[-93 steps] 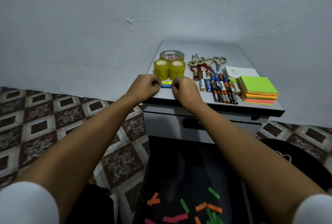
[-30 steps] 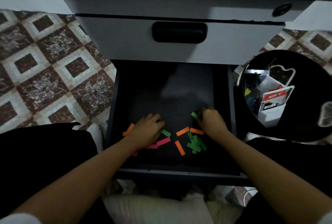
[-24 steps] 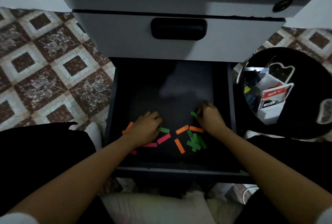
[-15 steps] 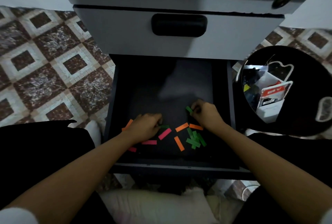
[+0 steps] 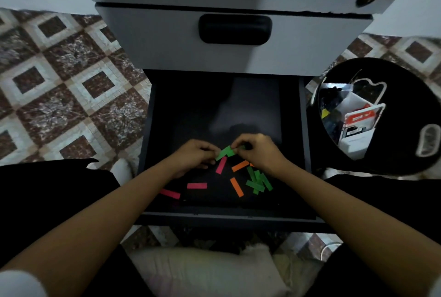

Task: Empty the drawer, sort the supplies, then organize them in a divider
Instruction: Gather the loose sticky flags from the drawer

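The dark lower drawer [image 5: 296, 215] is pulled open below me. Loose paper strips lie on its floor: pink strips [image 5: 197, 185], orange strips [image 5: 236, 187] and a small heap of green strips [image 5: 259, 181]. My two hands meet over the middle of the drawer. My right hand [image 5: 259, 151] pinches green strips [image 5: 225, 152] by their right end. My left hand [image 5: 194, 157] is curled at their left end, fingertips touching them.
The closed grey upper drawer [image 5: 235, 41] with a black handle [image 5: 235, 29] overhangs the back. A black round bin [image 5: 391, 117] holding packets and a white box stands at the right. Patterned floor tiles [image 5: 71, 86] are at the left. A pale cushion [image 5: 202, 270] lies under me.
My view dropped from the desktop to the open drawer. Both hands left the drawer floor and came together; the right hand lifted a green strip and the left joined it.
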Available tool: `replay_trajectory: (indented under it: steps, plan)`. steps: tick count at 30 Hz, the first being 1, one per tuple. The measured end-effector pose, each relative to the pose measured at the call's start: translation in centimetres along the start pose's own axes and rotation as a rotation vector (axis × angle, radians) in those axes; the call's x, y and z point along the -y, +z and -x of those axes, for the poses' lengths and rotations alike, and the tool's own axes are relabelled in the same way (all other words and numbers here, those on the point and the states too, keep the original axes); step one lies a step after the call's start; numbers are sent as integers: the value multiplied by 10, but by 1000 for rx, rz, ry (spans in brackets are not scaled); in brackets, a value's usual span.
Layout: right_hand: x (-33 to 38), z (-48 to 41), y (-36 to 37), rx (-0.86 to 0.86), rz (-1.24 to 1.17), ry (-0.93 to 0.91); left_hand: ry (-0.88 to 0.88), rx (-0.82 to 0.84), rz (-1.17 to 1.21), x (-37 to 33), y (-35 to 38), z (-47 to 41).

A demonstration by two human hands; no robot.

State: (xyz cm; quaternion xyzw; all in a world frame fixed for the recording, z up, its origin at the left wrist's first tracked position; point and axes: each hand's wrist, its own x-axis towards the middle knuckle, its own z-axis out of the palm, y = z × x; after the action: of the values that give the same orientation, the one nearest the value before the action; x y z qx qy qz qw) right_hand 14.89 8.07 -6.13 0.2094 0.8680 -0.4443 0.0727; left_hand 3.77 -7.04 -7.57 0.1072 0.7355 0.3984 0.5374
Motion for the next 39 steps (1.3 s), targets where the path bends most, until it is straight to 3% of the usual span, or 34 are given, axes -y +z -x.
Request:
replay_trajectory:
  steps: [9,15,22,33,35,39]
  plan:
    - [-1,-2,4,-24,21,-59,11,70,22,-6,6,5]
    - [0,0,5,-24,-60,17,40,61,-12,-7,9,6]
    - [-1,-5,-4,154,-171,111,62,28,-124,-7,8,6]
    - [-1,-4,-2,140,-228,213,36,5,75,-10,8,5]
    - [-1,-4,-1,133,-239,226,120,-10,-46,-10,10,5]
    - [-1,-4,-2,140,-405,330,393,-121,-535,-7,13,6]
